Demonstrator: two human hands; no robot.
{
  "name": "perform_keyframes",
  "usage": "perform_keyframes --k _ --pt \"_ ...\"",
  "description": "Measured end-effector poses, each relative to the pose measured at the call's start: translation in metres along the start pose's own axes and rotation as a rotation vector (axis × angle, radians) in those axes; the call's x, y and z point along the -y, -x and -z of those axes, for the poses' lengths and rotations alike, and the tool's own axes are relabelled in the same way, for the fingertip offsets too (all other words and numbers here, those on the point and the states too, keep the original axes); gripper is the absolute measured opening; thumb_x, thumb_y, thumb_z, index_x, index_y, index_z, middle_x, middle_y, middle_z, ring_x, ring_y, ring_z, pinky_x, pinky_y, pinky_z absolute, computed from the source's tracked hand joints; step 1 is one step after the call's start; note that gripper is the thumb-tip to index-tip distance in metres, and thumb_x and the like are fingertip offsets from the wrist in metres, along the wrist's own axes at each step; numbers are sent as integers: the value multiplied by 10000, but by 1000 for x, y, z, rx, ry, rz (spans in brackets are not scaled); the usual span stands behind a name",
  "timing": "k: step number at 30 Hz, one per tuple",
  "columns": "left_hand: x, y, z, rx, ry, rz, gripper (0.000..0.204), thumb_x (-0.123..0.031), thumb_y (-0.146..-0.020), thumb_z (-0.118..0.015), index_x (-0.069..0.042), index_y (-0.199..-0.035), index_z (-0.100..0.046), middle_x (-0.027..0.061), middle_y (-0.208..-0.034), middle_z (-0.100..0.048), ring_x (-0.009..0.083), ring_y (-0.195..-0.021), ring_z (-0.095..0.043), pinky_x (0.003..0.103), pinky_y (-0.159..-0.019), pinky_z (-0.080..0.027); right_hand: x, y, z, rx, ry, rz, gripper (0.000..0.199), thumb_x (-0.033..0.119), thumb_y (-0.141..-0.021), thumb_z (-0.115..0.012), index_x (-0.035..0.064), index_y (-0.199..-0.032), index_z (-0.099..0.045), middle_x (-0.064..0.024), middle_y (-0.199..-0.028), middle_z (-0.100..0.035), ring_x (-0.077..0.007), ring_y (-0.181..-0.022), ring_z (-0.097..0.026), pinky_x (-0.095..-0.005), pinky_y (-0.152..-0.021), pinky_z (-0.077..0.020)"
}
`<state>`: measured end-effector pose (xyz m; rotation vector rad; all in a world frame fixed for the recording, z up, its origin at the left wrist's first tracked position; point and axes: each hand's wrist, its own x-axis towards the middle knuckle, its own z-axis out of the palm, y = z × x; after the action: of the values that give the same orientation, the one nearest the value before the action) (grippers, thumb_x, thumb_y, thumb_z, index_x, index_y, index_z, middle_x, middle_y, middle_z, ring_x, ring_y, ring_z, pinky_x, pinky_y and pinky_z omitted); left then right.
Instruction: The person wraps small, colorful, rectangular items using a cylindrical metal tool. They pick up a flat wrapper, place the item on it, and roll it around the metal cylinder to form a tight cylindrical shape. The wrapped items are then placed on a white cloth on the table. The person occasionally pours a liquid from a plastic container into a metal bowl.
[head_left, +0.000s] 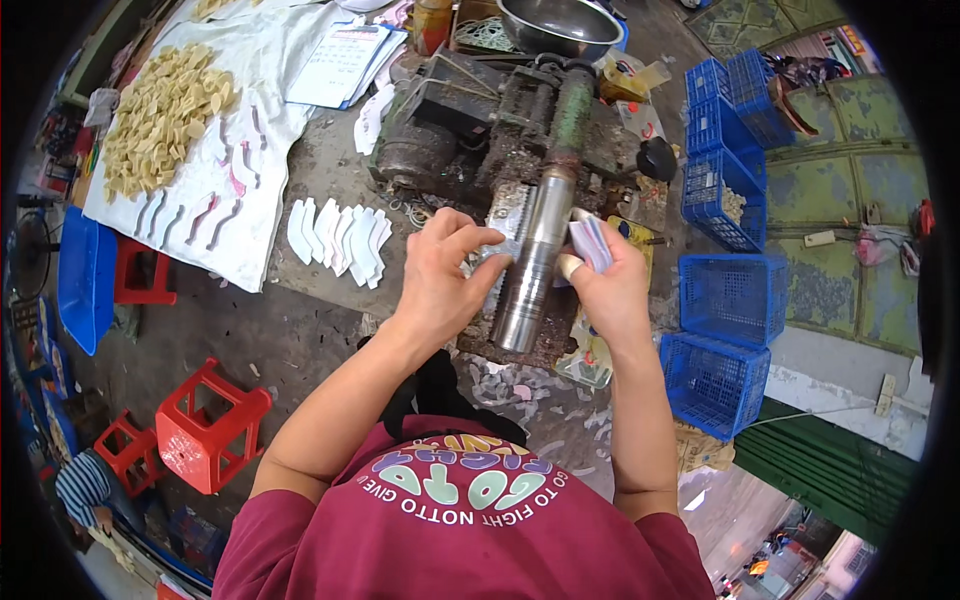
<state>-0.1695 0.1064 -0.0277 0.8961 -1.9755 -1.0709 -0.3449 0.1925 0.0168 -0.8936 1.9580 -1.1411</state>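
A shiny steel cylinder (540, 245) juts toward me from a grimy machine (510, 120). On its left side my left hand (440, 270) is curved, thumb and forefinger apart at the metal, with no held piece visible. To the right of the cylinder, my right hand (615, 290) grips a small stack of whitish-purple strips (592, 244). Pale coverings show on that hand's fingertips. Several curved white pieces (340, 240) lie in a row on the bench, left of the machine.
A white cloth (265, 215) at the left bears a heap of yellowish pieces (165, 120) and several thin curved strips. Behind it lies a clipboard (338, 62). A metal bowl (560, 25) stands behind the machine. Blue crates (733, 295) line the right; red stools (210, 425) stand lower left.
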Motion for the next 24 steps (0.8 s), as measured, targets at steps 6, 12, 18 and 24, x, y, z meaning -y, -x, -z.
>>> perform_keyframes --k 6,12,18,24 --pt "31 -2 18 -47 292 313 48 -28 -792 -684 -10 -829 -659 26 -798 -618 121 -790 -572 267 -722 -448 31 3 4 -89 -35 -81 461 16 -801 -651 0 -1252 -557 -27 -901 -628 -70 -699 -559 -219 -620 -460" --pt "111 -1 89 -442 -254 112 57 -77 -780 -686 -46 -801 -643 81 -799 -607 224 -791 -593 344 -737 -434 31 8 13 75 -374 -119 448 112 -853 -625 -23 -1266 -513 -10 -769 -537 -71 -564 -496 -229 -530 -426" --pt "186 64 80 31 -722 -1 116 -119 -737 -668 -105 -849 -640 76 -929 -585 236 -946 -555 396 -847 -373 34 13 -1 165 -512 -100 544 101 -808 -666 -25 -1296 -462 -44 -878 -593 -97 -643 -549 -251 -592 -471" --pt "95 37 46 -85 -204 87 239 -116 -719 -712 -41 -944 -673 115 -941 -605 243 -952 -586 356 -853 -426 43 21 -6 138 -384 -36 627 57 -748 -745 36 -1323 -498 40 -859 -560 -27 -680 -509 -180 -580 -428"
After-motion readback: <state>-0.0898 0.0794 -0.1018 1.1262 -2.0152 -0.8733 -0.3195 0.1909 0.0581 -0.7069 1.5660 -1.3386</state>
